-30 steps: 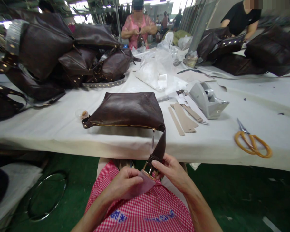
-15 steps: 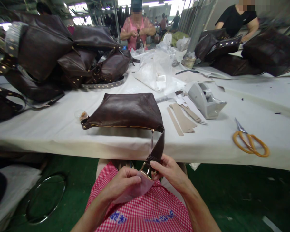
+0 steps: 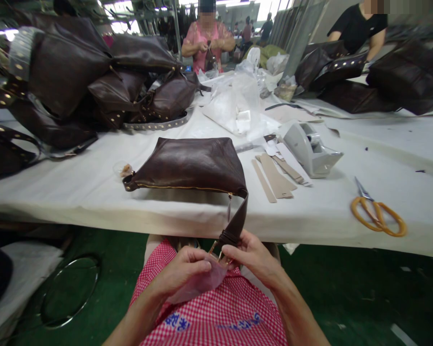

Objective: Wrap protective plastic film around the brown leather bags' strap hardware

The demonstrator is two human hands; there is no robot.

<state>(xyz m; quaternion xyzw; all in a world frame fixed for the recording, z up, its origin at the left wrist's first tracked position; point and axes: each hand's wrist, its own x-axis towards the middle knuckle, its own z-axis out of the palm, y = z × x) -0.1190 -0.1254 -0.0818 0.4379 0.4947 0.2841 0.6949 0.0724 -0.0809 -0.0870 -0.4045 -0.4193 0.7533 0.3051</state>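
Note:
A dark brown leather bag (image 3: 191,163) lies on the white-covered table, its gold zipper facing me. From its right corner a leather strap (image 3: 237,218) hangs over the table edge to my lap. At the strap's end is a gold buckle (image 3: 221,257), partly covered by a clear plastic bag (image 3: 202,283). My left hand (image 3: 184,269) pinches the plastic bag at the buckle's left side. Closed around the buckle end of the strap, my right hand (image 3: 254,254) has its thumb on the buckle; its other fingers are partly hidden behind.
Brown bags (image 3: 68,72) are piled at the left; more bags (image 3: 407,79) lie at the right. Scissors (image 3: 377,214), a tape dispenser (image 3: 310,149), beige strips (image 3: 274,175) and plastic bags (image 3: 231,101) are on the table. Two people work across it.
The plastic bag now covers more of the buckle, and my right thumb has shifted slightly down onto it. The whole view has shifted a little.

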